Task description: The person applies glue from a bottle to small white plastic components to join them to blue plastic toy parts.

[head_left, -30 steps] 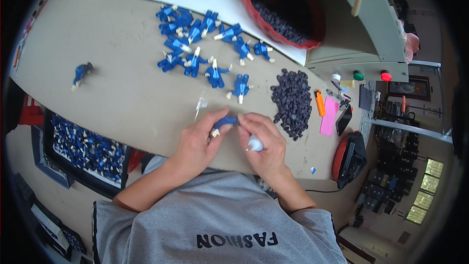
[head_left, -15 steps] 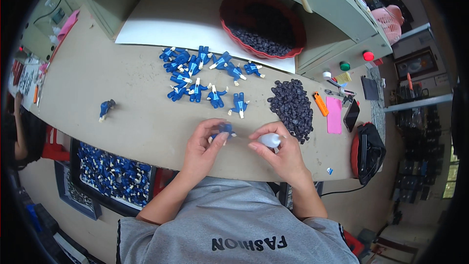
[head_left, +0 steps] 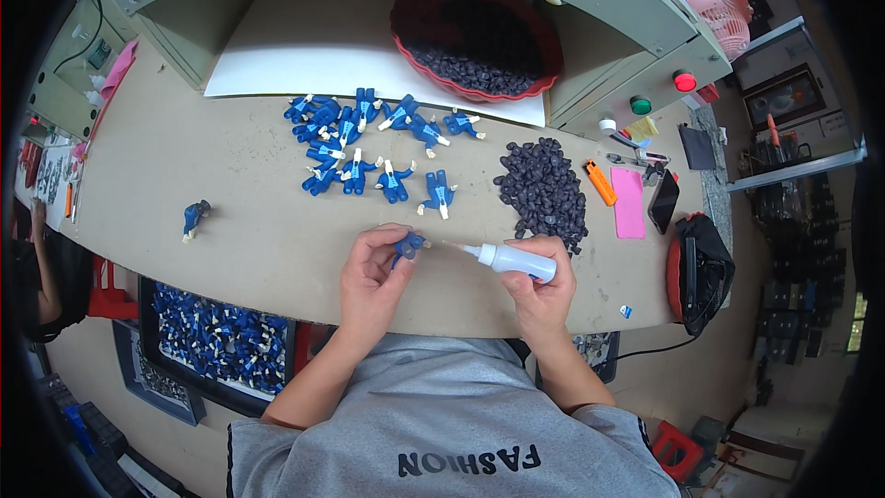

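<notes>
Pinched in the fingers of my left hand [head_left: 369,281] is a small blue toy figure [head_left: 407,247], over the near part of the table. My right hand [head_left: 544,295] is closed round a white squeeze bottle [head_left: 522,262]. Its thin nozzle points left at the figure, with a small gap between them. Farther off lie several blue figures [head_left: 393,183] with cream hands and no heads visible. One figure with a dark top [head_left: 194,219] lies alone at the left. To the right of the bottle is a heap of small dark purple pieces [head_left: 542,192].
A red scalloped bowl [head_left: 555,74] of dark pieces stands under the grey-green cabinet [head_left: 636,51]. At the right lie an orange cutter [head_left: 602,183], a pink sheet [head_left: 629,203], a phone [head_left: 663,202] and a black pouch [head_left: 705,272]. Below left sits a tray [head_left: 147,327] full of blue figures.
The bottle has turned from nearly end-on to lying sideways, its nozzle now toward the figure. My left hand has turned the figure slightly. The whole view has shifted a little.
</notes>
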{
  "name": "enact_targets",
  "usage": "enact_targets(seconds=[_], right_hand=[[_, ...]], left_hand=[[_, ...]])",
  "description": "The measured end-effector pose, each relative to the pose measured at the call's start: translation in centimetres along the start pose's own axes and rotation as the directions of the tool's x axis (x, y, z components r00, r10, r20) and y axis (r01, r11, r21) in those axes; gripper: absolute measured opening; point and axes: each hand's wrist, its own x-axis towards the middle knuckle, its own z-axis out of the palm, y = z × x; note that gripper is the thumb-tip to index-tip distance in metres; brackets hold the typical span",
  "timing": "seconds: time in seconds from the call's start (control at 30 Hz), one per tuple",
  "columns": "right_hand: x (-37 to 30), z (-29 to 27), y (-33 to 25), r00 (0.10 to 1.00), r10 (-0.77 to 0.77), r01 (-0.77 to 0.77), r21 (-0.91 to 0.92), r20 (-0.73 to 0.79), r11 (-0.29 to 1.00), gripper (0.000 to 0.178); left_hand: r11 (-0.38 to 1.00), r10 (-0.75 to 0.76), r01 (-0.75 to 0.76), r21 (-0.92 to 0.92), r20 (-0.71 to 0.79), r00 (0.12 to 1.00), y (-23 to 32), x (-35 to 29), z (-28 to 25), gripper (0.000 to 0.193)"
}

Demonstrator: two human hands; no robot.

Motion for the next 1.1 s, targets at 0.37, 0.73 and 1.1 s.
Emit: enact_targets(seconds=[0.37,0.73,1.1], right_hand=[[0.7,1.0,0.5,0.95,-0.304,0.312,-0.32,0.077,0.894,0.048],[0.8,1.3,0.9,0.948,-0.301,0.319,-0.328,0.106,0.889,0.048],[1.0,1.4,0.4,0.93,-0.344,0.368,-0.379,0.13,0.849,0.049]], left_hand=[[0.999,0.004,-0.005,-0.039,-0.019,1.0,-0.4,0.1,0.3,0.029],[1.0,-0.004,0.003,-0.03,-0.019,1.0,-0.4,0.2,0.3,0.029],[1.0,0.002,-0.003,-0.005,0.0,1.0,-0.6,0.1,0.2,0.031]])
